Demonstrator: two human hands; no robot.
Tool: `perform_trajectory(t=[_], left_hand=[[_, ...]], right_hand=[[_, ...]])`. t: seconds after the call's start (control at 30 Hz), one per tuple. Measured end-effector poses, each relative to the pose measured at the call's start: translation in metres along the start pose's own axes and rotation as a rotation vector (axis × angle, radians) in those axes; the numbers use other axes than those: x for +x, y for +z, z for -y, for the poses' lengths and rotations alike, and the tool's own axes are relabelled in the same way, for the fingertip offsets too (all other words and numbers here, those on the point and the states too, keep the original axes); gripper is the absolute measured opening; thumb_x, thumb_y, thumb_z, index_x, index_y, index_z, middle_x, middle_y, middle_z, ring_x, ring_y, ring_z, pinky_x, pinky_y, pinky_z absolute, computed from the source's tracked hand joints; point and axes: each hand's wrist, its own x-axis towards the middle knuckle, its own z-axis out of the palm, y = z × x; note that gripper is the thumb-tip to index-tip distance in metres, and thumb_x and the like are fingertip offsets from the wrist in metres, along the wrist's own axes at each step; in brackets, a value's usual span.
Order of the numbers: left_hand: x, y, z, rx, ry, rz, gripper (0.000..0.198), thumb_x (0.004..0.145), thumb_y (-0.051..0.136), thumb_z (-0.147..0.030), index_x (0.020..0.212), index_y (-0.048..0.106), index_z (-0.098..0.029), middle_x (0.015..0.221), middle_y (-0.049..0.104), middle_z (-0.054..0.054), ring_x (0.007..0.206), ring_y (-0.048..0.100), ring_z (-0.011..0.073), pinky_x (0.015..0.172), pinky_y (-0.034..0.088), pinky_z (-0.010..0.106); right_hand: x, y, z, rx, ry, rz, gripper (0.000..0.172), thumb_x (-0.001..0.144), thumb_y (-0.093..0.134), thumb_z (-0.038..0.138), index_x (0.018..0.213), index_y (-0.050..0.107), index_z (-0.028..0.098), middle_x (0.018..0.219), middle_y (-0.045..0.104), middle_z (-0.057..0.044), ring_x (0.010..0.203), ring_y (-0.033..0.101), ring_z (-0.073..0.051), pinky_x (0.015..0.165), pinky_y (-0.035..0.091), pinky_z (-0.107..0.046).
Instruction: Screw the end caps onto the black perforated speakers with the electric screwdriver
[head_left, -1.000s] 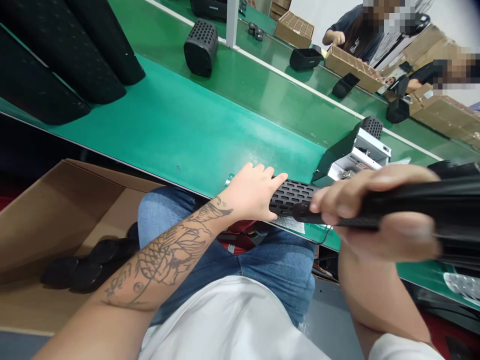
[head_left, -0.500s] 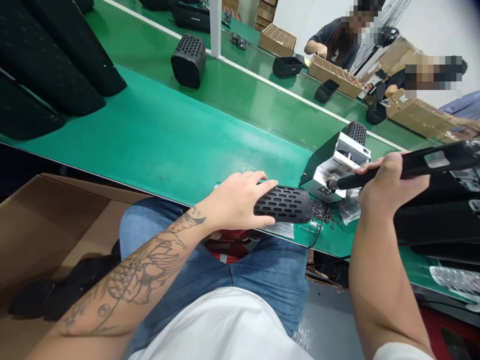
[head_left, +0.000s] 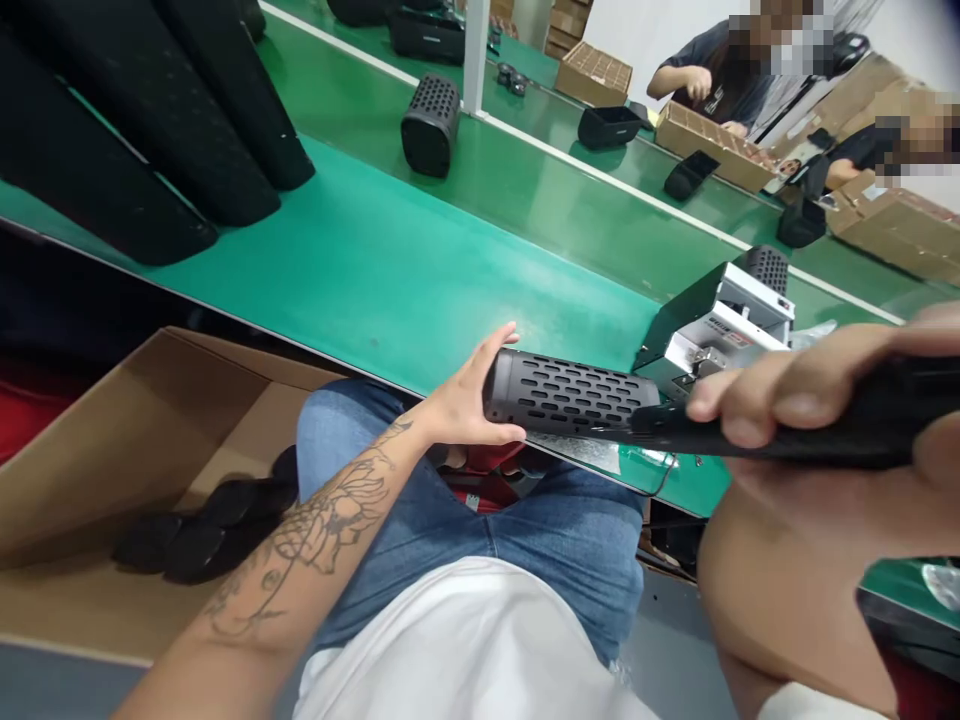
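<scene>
My left hand (head_left: 476, 400) grips the left end of a black speaker housing (head_left: 574, 390) with rows of slots, thumb and fingers on opposite sides. The housing lies at the front edge of the green bench. My right hand (head_left: 817, 410) is closed around a black electric screwdriver (head_left: 675, 432), held nearly level close to the camera. Its narrow end reaches the lower side of the housing; whether the tip touches is unclear. Behind the screwdriver stands a silver and black screw feeder (head_left: 694, 325), partly covered by my right fingers.
Tall black panels (head_left: 172, 120) stand at the left of the bench (head_left: 390, 270). Another perforated housing (head_left: 431, 125) sits on the green belt behind. An open cardboard box (head_left: 217, 420) with black parts is at lower left. Co-workers sit across, behind boxes (head_left: 712, 145).
My right hand has brought the screwdriver from the screw feeder's front toward the housing and nearer the camera. My left hand has shifted to the housing's left end. The view has turned slightly left.
</scene>
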Motion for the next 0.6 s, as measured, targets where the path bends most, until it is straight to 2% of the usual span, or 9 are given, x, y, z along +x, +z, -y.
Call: perform_trajectory(t=[0.1,0.17,0.23,0.37,0.6], left_hand=[[0.001,0.001,-0.003,0.017,0.025,0.002,0.146,0.075,0.104,-0.054,0.191,0.019,-0.028,0.19,0.04,0.025,0.174,0.051,0.0468,0.144,0.046,0.066],[0.002,0.002,-0.006,0.015,0.022,-0.001,0.137,0.076,0.102,-0.05,0.187,0.026,-0.028,0.185,0.045,0.023,0.168,0.057,0.045,0.139,0.052,0.063],[0.003,0.002,-0.008,0.004,0.024,-0.004,0.128,0.077,0.101,-0.047,0.182,0.031,-0.027,0.179,0.05,0.021,0.162,0.062,0.0429,0.136,0.055,0.062],[0.005,0.002,-0.009,-0.03,0.074,-0.016,0.119,0.079,0.099,-0.051,0.176,0.036,-0.026,0.17,0.056,0.02,0.157,0.064,0.0411,0.135,0.055,0.061],[0.005,0.001,-0.011,-0.036,0.071,0.005,0.117,0.081,0.1,-0.054,0.175,0.037,-0.026,0.173,0.054,0.02,0.163,0.061,0.0408,0.139,0.052,0.06]], right_hand=[[-0.01,0.051,-0.017,0.092,-0.056,0.151,0.023,0.094,0.1,0.044,0.11,0.092,0.029,0.068,0.074,0.002,0.045,0.065,-0.02,0.049,0.069,-0.045],[-0.015,0.075,-0.031,0.122,-0.047,0.175,0.021,0.097,0.097,0.043,0.111,0.09,0.03,0.069,0.074,0.004,0.046,0.064,-0.018,0.05,0.067,-0.041],[-0.018,0.09,-0.041,0.104,-0.027,0.202,0.02,0.098,0.096,0.044,0.112,0.087,0.032,0.07,0.072,0.004,0.046,0.062,-0.018,0.05,0.064,-0.041],[-0.021,0.098,-0.052,0.04,-0.01,0.248,0.019,0.103,0.093,0.048,0.111,0.081,0.036,0.069,0.067,0.005,0.047,0.061,-0.019,0.052,0.061,-0.041],[-0.018,0.101,-0.06,0.061,-0.007,0.279,0.015,0.1,0.094,0.041,0.104,0.081,0.035,0.069,0.069,0.005,0.045,0.058,-0.02,0.048,0.058,-0.042]])
